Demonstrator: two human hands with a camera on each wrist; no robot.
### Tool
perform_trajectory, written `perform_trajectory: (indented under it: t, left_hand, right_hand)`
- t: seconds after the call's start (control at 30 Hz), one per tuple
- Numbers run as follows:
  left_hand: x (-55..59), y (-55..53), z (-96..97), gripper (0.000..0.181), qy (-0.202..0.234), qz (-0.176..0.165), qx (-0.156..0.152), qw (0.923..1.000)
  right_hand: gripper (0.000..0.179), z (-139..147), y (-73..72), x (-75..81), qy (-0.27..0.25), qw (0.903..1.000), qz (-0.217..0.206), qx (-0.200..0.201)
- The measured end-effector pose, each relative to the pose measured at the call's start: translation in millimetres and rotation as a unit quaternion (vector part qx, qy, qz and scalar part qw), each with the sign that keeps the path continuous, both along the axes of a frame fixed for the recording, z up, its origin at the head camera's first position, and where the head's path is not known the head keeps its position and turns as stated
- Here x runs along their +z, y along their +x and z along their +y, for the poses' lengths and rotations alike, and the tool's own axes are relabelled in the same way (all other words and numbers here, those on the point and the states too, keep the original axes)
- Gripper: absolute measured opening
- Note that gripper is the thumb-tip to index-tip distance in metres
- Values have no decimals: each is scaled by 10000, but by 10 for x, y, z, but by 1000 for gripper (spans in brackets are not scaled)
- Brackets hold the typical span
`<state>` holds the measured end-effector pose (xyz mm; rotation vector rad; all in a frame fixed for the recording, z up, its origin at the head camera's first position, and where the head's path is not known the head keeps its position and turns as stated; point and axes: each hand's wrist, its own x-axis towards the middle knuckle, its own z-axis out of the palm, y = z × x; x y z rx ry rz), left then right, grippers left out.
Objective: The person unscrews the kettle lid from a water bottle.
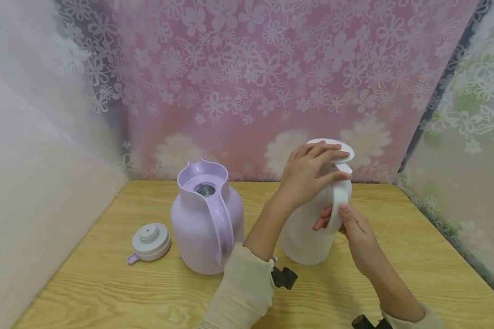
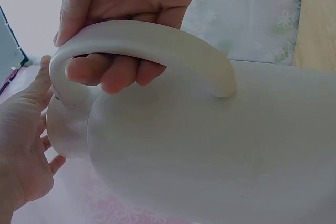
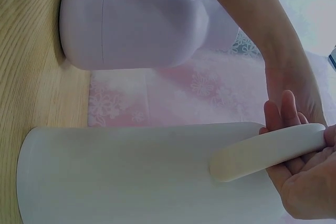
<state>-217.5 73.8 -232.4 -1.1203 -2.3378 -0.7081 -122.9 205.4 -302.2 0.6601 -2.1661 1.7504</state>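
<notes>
A white thermos jug (image 1: 308, 235) stands upright on the wooden table, its handle turned toward the right hand. With fingers passed through the handle (image 3: 262, 153) and the thumb outside, the right hand (image 1: 356, 226) grips it. Over the jug's top lies the left hand (image 1: 308, 173), fingers spread across the white lid (image 1: 327, 141) and thumb by the tab (image 1: 344, 168) at its side. In the left wrist view, the left hand (image 2: 23, 145) reaches round the jug's top end, and the right hand's curled fingers (image 2: 118, 74) show inside the handle.
Left of the white jug stands a lilac thermos jug (image 1: 206, 228) without its stopper, its inner mouth showing. The lilac and grey stopper (image 1: 150, 242) lies upside down on the table (image 1: 107, 292) beside it. Flowered cloth (image 1: 238, 91) hangs behind.
</notes>
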Motion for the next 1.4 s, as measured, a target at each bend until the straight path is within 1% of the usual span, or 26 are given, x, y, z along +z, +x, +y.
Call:
perform_trajectory:
  t: [0.23,0.37,0.5,0.63,0.8,0.9,1.03,1.13,1.23,1.3,1.37,1.4]
  left_hand:
    - [3,16,23,45,253,172,72,9995]
    - [9,30,51,45,278,193,232,9992]
    - [26,60,89,45,310,323,413,9981]
    - [50,91,131,46,295,338,620,9971]
    - [75,131,185,48,186,208,999,9946]
    - [87,163,219,50,252,99,1205,9923]
    - [108,213,261,48,309,86,1441,9890]
    - [145,247,301,47,97,137,1696,9854]
    - [180,283,363,48,-171,239,2012,9791]
    - [193,308,420,49,-348,373,2289,9721]
    - [192,332,481,51,-575,592,2575,9627]
    - [189,343,507,51,-676,705,2703,9578]
  right_hand:
    - [43,-1,5,5,-49,10000,3,0]
    - [43,-2,13,7,-45,10000,-22,-48]
    - [43,2,15,14,-57,10000,-20,-67]
    - [43,5,15,20,-32,9999,-19,-103]
    - [43,10,21,14,54,9999,-32,-160]
    - [43,14,21,7,46,9999,22,-121]
    - [42,16,13,-1,-5,9999,127,-76]
    - [41,16,6,-8,-91,9997,231,35]
    - [38,18,15,-20,-89,9997,206,-88]
    - [36,13,24,-29,-105,9996,146,-214]
    - [34,4,36,-38,-82,9992,64,-391]
    - [35,-2,36,-41,-94,9991,70,-396]
